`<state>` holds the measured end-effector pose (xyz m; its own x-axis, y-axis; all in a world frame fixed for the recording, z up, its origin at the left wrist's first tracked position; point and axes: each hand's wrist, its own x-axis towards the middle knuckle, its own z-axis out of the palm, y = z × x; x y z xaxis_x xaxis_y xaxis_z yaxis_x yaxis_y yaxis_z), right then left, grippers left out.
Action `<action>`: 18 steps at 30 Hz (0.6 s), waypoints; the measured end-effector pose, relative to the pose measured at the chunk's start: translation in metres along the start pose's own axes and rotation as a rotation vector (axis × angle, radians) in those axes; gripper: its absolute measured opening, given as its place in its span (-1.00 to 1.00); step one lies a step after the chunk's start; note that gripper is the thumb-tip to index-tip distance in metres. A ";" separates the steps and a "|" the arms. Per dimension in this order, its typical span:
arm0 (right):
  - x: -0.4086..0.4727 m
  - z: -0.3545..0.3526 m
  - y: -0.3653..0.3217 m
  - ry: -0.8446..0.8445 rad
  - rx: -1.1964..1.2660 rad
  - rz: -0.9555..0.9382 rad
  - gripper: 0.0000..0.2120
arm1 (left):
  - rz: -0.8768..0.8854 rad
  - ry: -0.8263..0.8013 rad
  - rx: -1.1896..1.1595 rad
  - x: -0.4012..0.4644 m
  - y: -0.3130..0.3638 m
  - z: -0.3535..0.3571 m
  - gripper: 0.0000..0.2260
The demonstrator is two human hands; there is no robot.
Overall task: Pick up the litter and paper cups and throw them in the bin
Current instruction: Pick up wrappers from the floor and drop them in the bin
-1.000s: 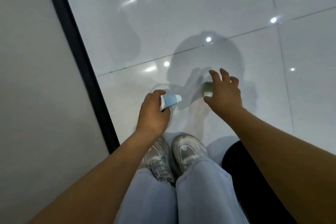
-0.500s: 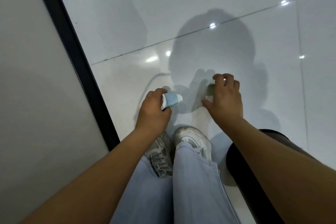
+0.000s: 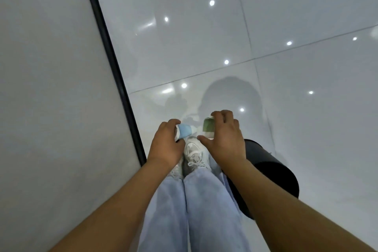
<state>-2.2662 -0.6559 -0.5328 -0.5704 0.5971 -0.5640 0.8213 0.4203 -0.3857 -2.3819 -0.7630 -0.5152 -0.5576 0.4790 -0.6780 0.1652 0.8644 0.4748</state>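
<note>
Beside the person's right leg, on the glossy pale tiled floor [image 3: 204,37], stands a black bin [image 3: 272,174]; the right forearm crosses its near side, and its inside is too dark to tell what lies in it. Each hand holds one paper cup above the white sneakers [image 3: 193,154]. The left hand [image 3: 165,145] curls its fingers and thumb round a blue-and-white paper cup [image 3: 185,130], which lies on its side in the grip, long axis running left to right, with one white end poking out toward the right hand. The right hand [image 3: 225,139] grips a green-and-white paper cup [image 3: 208,128] between curled fingers above and thumb below; this cup's long axis runs roughly away from the person, green part farther, white part nearer. The two cups sit just beside each other, not touching, and both are to the left of the bin rather than over it. A black baseboard strip [image 3: 114,71] divides the grey wall [image 3: 51,88] from the floor, and pale blue trousers [image 3: 194,210] fill the lower middle
</note>
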 end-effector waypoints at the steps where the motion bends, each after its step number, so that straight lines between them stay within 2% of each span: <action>1: -0.014 -0.011 -0.003 0.001 0.002 0.001 -0.39 | 0.004 0.007 -0.002 -0.015 0.008 -0.005 -0.60; 6: -0.076 -0.038 -0.002 0.031 0.009 0.016 -0.41 | 0.047 0.040 0.022 -0.079 0.025 -0.011 -0.60; 18: -0.255 -0.021 0.070 0.087 0.032 0.061 -0.38 | 0.102 0.052 0.090 -0.230 0.015 0.039 -0.56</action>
<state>-2.0635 -0.7641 -0.4008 -0.5162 0.6790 -0.5220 0.8538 0.3596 -0.3766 -2.2197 -0.8546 -0.3741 -0.5752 0.5587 -0.5975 0.2944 0.8229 0.4860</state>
